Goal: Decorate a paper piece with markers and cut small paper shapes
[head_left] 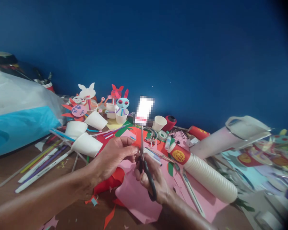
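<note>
Paper [137,138], a small, flat, orange-red piece with angular edges, should feel almost weightless between my fingertips. I judge it thin and fairly crisp, stiff enough to stand out from a pinch but soft enough to crease or tear if I squeeze or twist it. It does not look slippery. The best hold is near its lower edge, thumb on one face and fingers behind, well away from the metal. My bare left hand [110,156] has it that way, thumb and fingers together on it. My bare right hand [159,182] is closed around the black handles of the slim metal-bladed scissors [142,142], which point up and away from me; they feel rigid, I expect, and heavier than the piece, and are best steered by the loops. The blades lie against the orange-red surface, though I cannot tell how far apart they stand or how deep they reach.

The piece is bright and plain, in front of me above the cluttered brown tabletop [69,204]. Below my hands lies a broad, curling sheet of pink paper [139,201], with a glossy-looking red sheet [114,180] just beside it. To the right, a long stack of white ribbed cups [208,177] rests on its side
</note>
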A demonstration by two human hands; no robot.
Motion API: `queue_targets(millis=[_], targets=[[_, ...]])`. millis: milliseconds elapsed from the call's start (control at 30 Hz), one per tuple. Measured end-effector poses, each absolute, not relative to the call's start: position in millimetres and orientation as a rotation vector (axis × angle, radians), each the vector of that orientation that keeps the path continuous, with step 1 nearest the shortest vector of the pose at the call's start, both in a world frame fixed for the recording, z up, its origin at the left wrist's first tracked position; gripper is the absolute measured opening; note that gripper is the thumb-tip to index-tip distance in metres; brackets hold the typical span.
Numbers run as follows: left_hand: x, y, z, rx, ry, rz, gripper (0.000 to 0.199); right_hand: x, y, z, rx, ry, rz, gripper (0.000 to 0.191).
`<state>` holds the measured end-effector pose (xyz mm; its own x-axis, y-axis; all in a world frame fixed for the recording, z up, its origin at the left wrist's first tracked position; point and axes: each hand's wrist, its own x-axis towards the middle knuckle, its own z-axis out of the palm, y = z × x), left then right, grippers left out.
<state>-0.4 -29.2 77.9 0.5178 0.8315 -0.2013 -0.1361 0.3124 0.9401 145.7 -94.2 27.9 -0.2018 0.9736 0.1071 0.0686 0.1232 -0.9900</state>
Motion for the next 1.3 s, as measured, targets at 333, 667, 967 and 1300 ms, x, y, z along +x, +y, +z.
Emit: queue_targets(millis=[333,667,967,1300], targets=[[-2.1,-27.5,78.5,1.075,0.781,0.733,0.003,146.7,-94.3,27.5,-1.058,-1.438,1.276,0.039],[-3.5,-27.9,76.1,1.114,0.808,0.698,0.010,149.1,-94.4,29.0,-1.071,-1.470,1.266,0.039],[-1.2,-31.5,82.2,1.210,0.840,0.705,0.005,149.1,-95.1,31.8,-1.079,-1.468,1.262,0.035],[-3.1,-31.7,84.0,1.257,0.904,0.721,0.002,146.2,-96.6,34.6,-1.104,-1.476,1.243,0.038]])
